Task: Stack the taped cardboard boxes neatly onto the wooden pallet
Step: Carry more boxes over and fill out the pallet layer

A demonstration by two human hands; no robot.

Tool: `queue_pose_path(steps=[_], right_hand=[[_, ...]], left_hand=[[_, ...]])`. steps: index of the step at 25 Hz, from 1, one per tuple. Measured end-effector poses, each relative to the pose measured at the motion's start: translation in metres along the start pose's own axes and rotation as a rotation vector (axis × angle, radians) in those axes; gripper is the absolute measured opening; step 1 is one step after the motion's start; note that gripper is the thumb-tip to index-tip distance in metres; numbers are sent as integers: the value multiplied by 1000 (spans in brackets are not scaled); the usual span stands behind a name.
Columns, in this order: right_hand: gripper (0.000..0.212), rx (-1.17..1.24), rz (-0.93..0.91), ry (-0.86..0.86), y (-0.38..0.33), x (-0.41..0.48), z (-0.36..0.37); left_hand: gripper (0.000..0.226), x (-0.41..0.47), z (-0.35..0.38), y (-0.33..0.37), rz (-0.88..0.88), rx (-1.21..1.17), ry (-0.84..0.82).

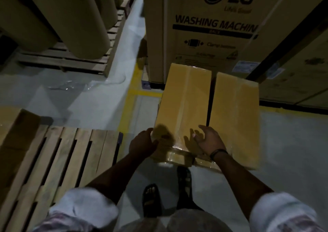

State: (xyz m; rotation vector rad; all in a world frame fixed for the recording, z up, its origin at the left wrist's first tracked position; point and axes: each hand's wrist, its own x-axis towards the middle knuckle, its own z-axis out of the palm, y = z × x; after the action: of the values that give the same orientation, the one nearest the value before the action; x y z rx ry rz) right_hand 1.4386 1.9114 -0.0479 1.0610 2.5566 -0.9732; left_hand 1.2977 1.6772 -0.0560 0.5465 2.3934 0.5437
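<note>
Two taped cardboard boxes stand side by side on the floor ahead of me. The left box [184,104] has clear tape down its top seam; the right box [236,114] stands just beyond a narrow gap. My left hand [142,144] grips the near left corner of the left box. Above that box's near right edge, by the gap, my right hand [208,140] has its fingers spread; contact is unclear. The wooden pallet [58,153] lies at lower left, with another cardboard box [14,125] on its far left end.
A tall washing-machine carton [204,27] rises right behind the two boxes. Large brown paper rolls [53,15] stand on a second pallet at upper left. Yellow floor lines [131,97] and crumpled plastic film [71,86] mark the grey floor. My sandalled feet [150,199] stand near the box.
</note>
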Motion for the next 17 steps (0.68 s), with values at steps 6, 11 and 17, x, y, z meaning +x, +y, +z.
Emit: queue_pose_path(steps=[6, 11, 17], right_hand=[[58, -43, -6, -1, 18, 116, -6], [57, -28, 8, -18, 43, 166, 7], [73, 86, 6, -45, 59, 188, 22]], left_hand=[[67, 97, 19, 36, -40, 150, -8], [71, 164, 47, 49, -51, 226, -27], [83, 194, 60, 63, -118, 153, -110]])
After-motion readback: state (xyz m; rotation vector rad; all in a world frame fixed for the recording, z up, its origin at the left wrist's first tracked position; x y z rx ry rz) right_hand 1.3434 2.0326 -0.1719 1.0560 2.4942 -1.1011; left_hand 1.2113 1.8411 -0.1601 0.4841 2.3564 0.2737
